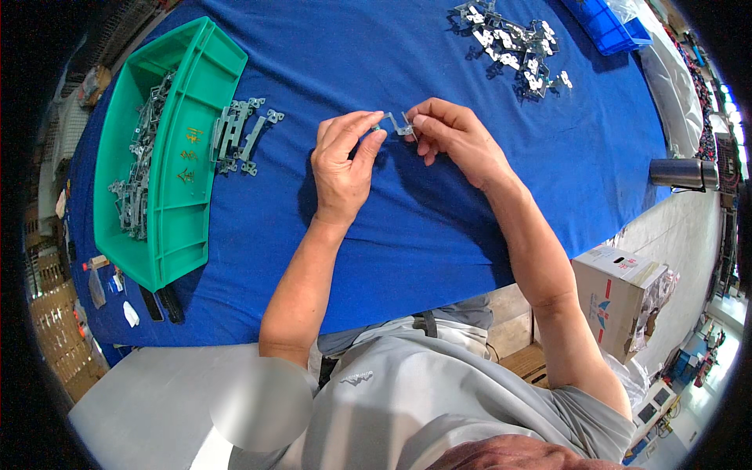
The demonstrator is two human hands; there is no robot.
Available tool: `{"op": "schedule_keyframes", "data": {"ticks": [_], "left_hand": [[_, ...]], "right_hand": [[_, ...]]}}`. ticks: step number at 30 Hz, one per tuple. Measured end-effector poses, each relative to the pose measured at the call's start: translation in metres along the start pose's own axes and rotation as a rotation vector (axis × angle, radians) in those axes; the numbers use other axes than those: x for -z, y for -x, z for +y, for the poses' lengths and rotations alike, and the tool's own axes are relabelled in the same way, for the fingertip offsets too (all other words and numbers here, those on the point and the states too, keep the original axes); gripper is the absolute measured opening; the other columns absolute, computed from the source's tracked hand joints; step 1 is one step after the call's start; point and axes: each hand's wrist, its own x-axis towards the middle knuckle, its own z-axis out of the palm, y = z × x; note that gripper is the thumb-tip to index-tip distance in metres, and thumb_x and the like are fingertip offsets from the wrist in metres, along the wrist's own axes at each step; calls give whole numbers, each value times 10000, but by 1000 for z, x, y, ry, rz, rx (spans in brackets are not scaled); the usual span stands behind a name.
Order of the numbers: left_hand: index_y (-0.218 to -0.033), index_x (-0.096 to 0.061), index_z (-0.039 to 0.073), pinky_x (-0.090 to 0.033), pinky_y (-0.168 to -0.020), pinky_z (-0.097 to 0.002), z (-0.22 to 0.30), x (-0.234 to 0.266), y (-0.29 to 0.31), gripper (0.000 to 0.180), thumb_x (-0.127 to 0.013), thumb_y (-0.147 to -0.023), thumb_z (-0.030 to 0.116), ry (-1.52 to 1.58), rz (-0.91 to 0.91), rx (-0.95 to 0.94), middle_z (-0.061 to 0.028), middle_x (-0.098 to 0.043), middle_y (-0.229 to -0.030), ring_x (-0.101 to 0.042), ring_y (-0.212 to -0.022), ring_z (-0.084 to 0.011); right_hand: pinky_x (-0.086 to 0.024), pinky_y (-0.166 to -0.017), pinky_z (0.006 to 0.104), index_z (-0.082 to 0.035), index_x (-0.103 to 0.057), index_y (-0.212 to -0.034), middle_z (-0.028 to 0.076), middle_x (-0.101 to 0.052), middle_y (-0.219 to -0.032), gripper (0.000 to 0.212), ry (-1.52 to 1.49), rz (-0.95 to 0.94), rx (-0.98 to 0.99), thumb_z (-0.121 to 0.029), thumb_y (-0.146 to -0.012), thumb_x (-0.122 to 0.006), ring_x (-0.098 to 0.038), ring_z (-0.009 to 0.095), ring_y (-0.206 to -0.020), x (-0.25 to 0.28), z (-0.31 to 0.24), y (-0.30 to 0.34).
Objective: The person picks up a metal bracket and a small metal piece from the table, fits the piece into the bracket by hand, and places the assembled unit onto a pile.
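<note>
Over the middle of the blue cloth, a small bent metal bracket [401, 130] spans the gap between my two hands. Thumb and fingers of my left hand [343, 160] pinch one end of it. The other end sits between the fingertips of my right hand [458, 137], which partly cover it. To the left, several similar metal brackets [251, 145] lie on the cloth beside a green plastic bin [178, 215]. More metal brackets [141, 157] are heaped inside that bin. A loose pile of metal pieces [509, 45] lies at the far right.
A blue plastic bin [627, 37] stands at the far right corner. Near the right table edge is a metal cup [683, 174]. Below that edge stands an open cardboard box [615, 294]. Small items, including a white scrap [131, 314], lie at the near left.
</note>
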Motion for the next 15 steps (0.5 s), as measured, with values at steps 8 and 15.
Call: {"op": "schedule_keyframes", "data": {"ticks": [8,15], "left_hand": [[-1060,-745,40,-506,-894,-346,3,-1,-1,206,-743,-857,78,5,-71,-89,-106,-720,-1062,-649,-1001,-244],[-1037,-715,-4,-528,-593,-296,2,-6,6,174,-674,-952,143,185,54,353,-105,-700,-858,-652,-664,-164]], "right_hand": [[-472,-550,217,-29,-666,-1042,5,-634,-820,220,87,22,33,-240,-1002,-618,-577,65,-677,3,3,0],[-435,-513,201,-48,-685,-962,-10,-649,-787,227,62,64,14,-263,-999,-620,-551,45,-643,3,-6,3]]}}
